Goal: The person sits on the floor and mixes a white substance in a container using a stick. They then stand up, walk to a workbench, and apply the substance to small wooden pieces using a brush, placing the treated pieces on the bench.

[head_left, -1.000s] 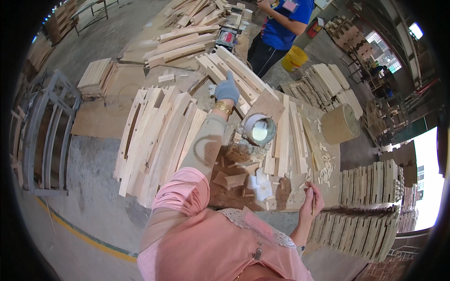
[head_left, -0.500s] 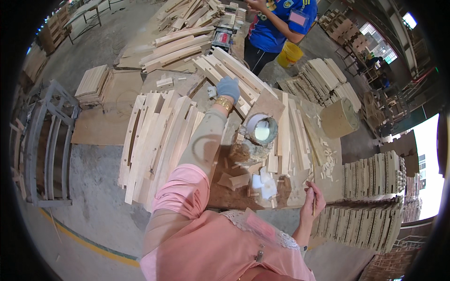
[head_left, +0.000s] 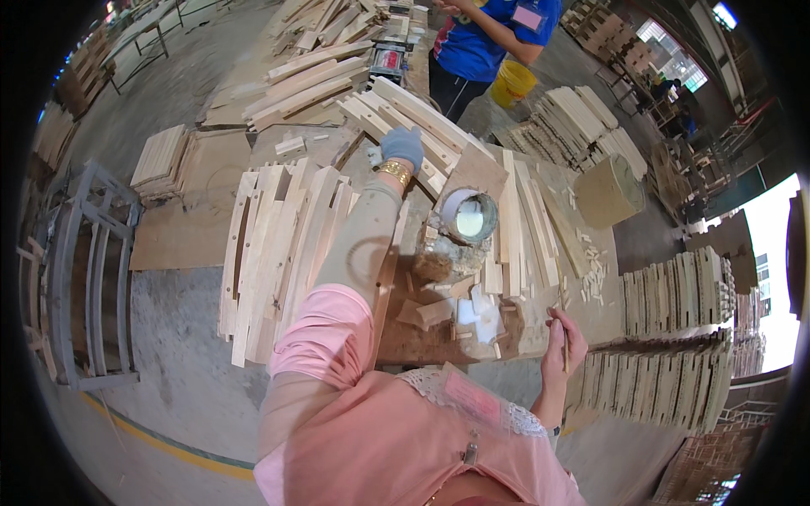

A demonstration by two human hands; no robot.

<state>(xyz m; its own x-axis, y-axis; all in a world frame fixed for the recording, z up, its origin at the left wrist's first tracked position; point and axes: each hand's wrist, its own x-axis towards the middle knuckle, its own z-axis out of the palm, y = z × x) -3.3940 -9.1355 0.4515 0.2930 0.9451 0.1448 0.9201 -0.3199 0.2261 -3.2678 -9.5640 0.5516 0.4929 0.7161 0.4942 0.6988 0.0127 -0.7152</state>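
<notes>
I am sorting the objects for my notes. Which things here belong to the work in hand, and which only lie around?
In the work:
- left hand, gloved, on the wooden slats
- right hand, holding a thin stick
- round open tin

Lying about:
- yellow bucket
- stacked boards
- grey metal frame

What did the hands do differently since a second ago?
Almost nothing. The gloved left hand still reaches out over the wooden slats, perhaps a touch farther. The right hand still holds a thin stick near the bench edge. The glue pot stayed put.
</notes>
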